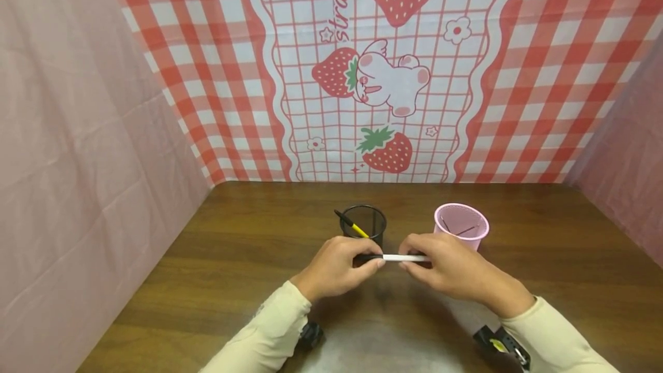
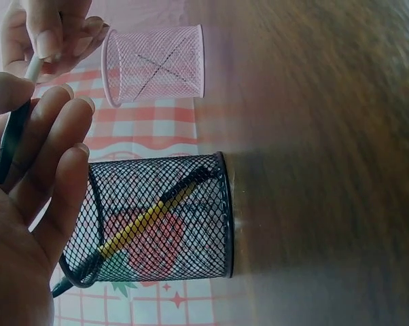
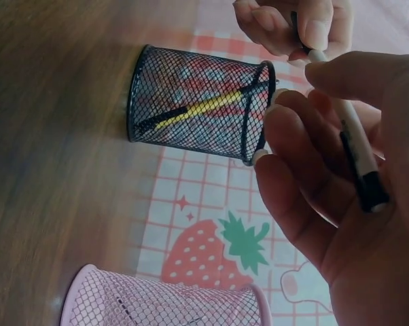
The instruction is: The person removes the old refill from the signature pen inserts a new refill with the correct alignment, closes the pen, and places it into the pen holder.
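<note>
Held level between both hands is a white pen (image 1: 396,258) with a black section at its left end. My left hand (image 1: 335,266) pinches the black section between thumb and fingers. The white barrel is pinched by my right hand (image 1: 456,266); the right wrist view shows a black clip (image 3: 350,163) and a black end by that palm. Just behind the left hand stands a black mesh pen holder (image 2: 225,217) with a yellow and black pen (image 1: 358,229) leaning in it. A pink mesh pen holder (image 1: 472,242) is behind the right hand, with thin dark sticks crossed inside.
The brown wooden table (image 1: 217,258) runs back to a red-checked strawberry cloth (image 1: 388,91). Pink cloth walls (image 1: 88,131) stand at both sides. Dark wrist devices (image 1: 502,347) sit below the sleeves.
</note>
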Action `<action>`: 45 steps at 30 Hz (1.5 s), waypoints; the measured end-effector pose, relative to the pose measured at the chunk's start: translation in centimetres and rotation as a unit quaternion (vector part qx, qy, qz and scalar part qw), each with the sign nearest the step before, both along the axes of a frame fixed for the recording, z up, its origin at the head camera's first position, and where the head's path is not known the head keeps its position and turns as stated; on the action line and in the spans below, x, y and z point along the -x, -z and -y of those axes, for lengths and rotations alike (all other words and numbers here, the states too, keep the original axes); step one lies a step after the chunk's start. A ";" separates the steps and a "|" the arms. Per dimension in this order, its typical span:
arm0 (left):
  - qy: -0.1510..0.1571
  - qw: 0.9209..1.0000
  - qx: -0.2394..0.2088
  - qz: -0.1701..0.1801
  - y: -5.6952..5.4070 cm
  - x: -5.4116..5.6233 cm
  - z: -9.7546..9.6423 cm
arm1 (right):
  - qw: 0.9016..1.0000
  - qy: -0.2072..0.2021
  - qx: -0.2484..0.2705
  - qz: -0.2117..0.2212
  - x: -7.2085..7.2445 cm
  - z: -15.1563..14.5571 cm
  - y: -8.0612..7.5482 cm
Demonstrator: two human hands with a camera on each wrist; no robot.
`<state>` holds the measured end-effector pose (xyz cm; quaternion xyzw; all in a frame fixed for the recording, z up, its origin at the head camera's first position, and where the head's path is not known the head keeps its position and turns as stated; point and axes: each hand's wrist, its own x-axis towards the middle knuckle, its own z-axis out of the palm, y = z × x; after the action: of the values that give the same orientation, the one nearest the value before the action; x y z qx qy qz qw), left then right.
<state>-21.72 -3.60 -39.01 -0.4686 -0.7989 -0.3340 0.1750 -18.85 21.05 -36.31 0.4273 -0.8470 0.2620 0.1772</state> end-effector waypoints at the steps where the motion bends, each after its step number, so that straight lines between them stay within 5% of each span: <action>1: 0.003 1.000 0.000 -0.001 0.0 0.0 0.0 | 1.000 -0.001 -0.001 0.004 0.0 0.0 -0.1; 27: 0.012 0.999 -0.013 -0.040 0.1 0.1 -0.2 | 0.999 -0.001 -0.025 0.024 -0.3 0.1 -0.2; 45: -0.002 1.000 0.021 -0.012 -0.2 -0.2 -0.1 | 0.999 -0.002 -0.030 0.011 -0.2 0.1 -0.3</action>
<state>-21.56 -3.53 -38.78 -0.4745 -0.8044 -0.3118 0.1753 -18.68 20.98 -36.03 0.4313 -0.8555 0.2416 0.1543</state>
